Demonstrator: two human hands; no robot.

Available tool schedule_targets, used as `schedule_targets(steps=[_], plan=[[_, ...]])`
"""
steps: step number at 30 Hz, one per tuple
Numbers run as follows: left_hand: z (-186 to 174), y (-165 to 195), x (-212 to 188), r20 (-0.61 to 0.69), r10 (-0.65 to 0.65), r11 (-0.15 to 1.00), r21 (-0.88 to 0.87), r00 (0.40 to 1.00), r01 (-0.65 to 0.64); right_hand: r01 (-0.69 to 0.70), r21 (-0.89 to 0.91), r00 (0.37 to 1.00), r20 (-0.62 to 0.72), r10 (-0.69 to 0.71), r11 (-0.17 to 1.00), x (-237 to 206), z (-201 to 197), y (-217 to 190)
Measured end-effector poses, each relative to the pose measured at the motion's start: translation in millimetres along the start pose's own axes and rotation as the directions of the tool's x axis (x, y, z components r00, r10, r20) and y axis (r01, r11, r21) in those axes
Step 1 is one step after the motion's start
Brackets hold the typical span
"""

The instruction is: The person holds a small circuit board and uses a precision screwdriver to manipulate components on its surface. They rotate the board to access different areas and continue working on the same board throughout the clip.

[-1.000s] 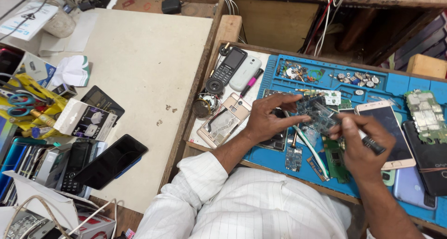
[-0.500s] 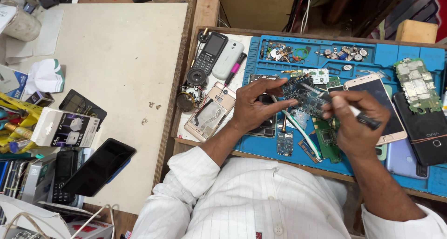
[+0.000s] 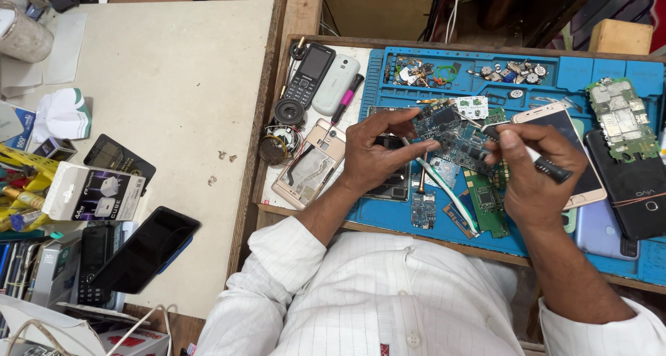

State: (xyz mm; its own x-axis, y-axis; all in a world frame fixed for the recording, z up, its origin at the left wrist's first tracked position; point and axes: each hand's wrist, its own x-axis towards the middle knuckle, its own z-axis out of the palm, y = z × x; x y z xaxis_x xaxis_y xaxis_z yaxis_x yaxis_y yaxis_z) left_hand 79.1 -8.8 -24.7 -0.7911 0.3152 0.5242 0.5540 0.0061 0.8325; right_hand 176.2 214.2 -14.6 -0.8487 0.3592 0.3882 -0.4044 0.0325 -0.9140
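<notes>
My left hand point(image 3: 378, 151) pinches a dark blue phone circuit board point(image 3: 451, 135) by its left edge and holds it just above the blue work mat point(image 3: 590, 68). My right hand point(image 3: 531, 168) grips a slim tool with a black handle point(image 3: 548, 165), its tip touching the board's upper right part. Under the hands lie a green circuit board point(image 3: 489, 203), a small blue board point(image 3: 422, 209) and a white-green strip point(image 3: 447, 193). A rose-gold phone point(image 3: 569, 144) lies partly under my right hand.
An opened phone frame point(image 3: 309, 165), two keypad phones point(image 3: 320, 75), a pink-handled screwdriver point(image 3: 345, 99) and round speaker parts point(image 3: 281, 130) lie left of the mat. Screws and small parts fill the mat's top trays point(image 3: 479, 70). More phones and boxes sit on the beige table point(image 3: 173, 85).
The camera view has shifted a little. Both hands stay on the circuit board, and the tool tip has stayed at the board's upper right with small movements.
</notes>
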Motion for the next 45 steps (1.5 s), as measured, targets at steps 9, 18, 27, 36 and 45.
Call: schedule_targets(steps=[9,18,27,36,45], plan=[[-2.3,-5.9,1.0,-0.016,-0.025,0.997,-0.067,1.000,0.024,0.033,-0.139,0.999,0.026,-0.030,0.990,-4.8,-1.8,-0.9],[1.0,-11.8,0.2,-0.008,0.007,0.994,-0.111,1.000,-0.007,0.120,-0.129,0.993,0.000,-0.121,0.984,-7.9,-1.7,-2.5],[0.9,-10.6,-0.2,-0.002,0.002,0.994,-0.111,1.000,-0.002,0.233,-0.098,0.972,-0.002,-0.235,0.967,-8.0,-5.7,-2.4],[1.2,-4.9,-1.0,0.043,0.012,0.995,-0.103,0.999,-0.007,0.194,-0.190,0.981,0.026,-0.193,0.962,-11.3,-2.6,-7.4],[1.4,-4.2,-4.7,0.059,0.010,0.994,-0.111,0.998,-0.004,0.204,-0.191,0.979,0.038,-0.201,0.960,-11.2,-1.7,-10.9]])
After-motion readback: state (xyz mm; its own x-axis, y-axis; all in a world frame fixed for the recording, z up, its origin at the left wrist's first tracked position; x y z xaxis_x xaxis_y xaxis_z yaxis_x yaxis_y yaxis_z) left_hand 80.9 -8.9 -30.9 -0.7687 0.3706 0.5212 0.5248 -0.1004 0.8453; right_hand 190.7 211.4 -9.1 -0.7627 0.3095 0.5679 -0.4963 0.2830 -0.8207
